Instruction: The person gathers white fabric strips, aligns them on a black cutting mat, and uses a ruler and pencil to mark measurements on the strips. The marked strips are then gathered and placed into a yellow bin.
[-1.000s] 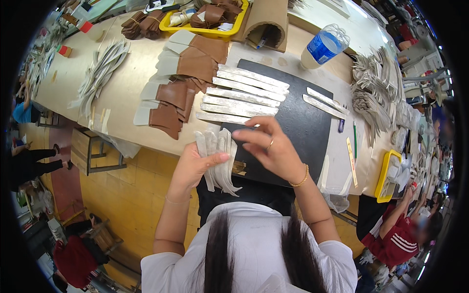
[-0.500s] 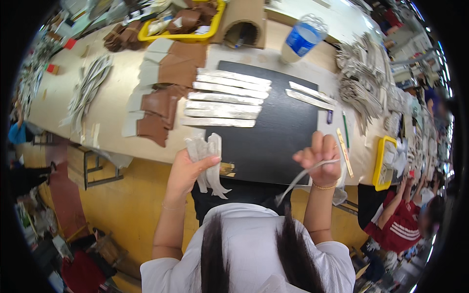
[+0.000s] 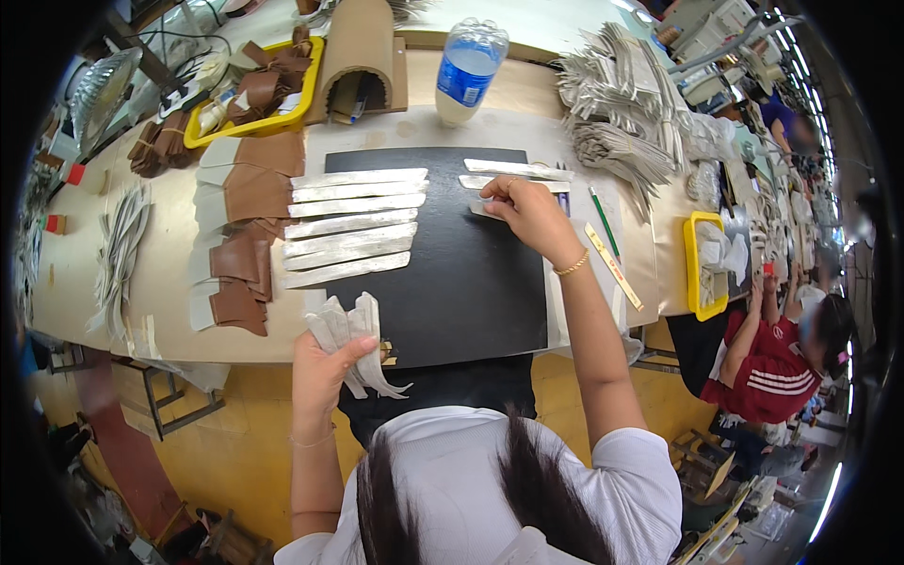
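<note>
My left hand [image 3: 323, 370] is closed round a small bundle of whitish strips [image 3: 350, 325], thumb across them, at the table's front edge. Over the right part of a black mat [image 3: 452, 301], my right hand [image 3: 535, 218] pinches one pale strip [image 3: 482, 209], partly hidden under the fingers. Just beyond that hand, two similar strips [image 3: 518, 169] lie on the mat, one above the other. On the left part of the mat, several silvery-white strips [image 3: 356, 204] lie in a row, their left ends reaching past its edge.
Brown leather pieces [image 3: 259, 188] with pale backing lie to the left. Behind stand a yellow basket [image 3: 306, 99], a brown curved block [image 3: 356, 47] and a bottle [image 3: 468, 71]. Pale strips are piled [image 3: 626, 94] at the back right, near a green pencil [image 3: 605, 221]. A co-worker [image 3: 767, 363] sits at right.
My right hand has moved from the mat's front right corner out over the mat, bringing the strip down beside the two others. My left hand still holds its bundle. The view has shifted.
</note>
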Demonstrator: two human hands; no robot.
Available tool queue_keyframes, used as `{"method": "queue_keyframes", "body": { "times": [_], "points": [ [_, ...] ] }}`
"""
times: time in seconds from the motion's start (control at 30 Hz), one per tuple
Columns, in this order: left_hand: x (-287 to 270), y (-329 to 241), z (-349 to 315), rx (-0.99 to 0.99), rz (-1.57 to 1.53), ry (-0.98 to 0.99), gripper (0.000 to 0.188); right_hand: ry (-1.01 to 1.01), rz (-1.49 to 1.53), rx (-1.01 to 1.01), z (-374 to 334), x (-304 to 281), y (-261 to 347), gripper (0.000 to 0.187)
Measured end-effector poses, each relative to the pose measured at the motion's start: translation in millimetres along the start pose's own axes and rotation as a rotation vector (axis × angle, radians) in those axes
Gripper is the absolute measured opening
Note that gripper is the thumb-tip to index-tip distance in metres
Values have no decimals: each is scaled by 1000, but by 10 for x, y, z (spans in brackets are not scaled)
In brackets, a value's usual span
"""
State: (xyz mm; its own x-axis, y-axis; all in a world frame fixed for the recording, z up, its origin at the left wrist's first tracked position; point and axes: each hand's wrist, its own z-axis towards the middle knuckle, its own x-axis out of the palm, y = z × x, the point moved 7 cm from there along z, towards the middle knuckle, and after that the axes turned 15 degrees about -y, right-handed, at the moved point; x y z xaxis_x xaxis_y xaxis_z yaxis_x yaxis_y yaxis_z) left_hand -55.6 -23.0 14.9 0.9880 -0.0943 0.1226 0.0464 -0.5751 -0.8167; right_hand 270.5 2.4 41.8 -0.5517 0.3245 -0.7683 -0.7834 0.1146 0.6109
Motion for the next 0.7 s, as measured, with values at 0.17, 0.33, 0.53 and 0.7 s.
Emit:
{"method": "queue_keyframes", "body": {
  "times": [0.17,0.33,0.53,0.7],
  "points": [
    [-24,10,-17,56,8,-39,20,-134,-121,-153,62,257,-24,10],
    [26,28,0,49,1,-7,20,-321,-206,-320,-69,126,343,19],
    [140,23,-38,-30,-25,56,22,202,618,-305,-538,300,1210,31],
    [184,53,-55,-100,-151,141,26,76,643,-474,-707,361,1264,20]
  ]
}}
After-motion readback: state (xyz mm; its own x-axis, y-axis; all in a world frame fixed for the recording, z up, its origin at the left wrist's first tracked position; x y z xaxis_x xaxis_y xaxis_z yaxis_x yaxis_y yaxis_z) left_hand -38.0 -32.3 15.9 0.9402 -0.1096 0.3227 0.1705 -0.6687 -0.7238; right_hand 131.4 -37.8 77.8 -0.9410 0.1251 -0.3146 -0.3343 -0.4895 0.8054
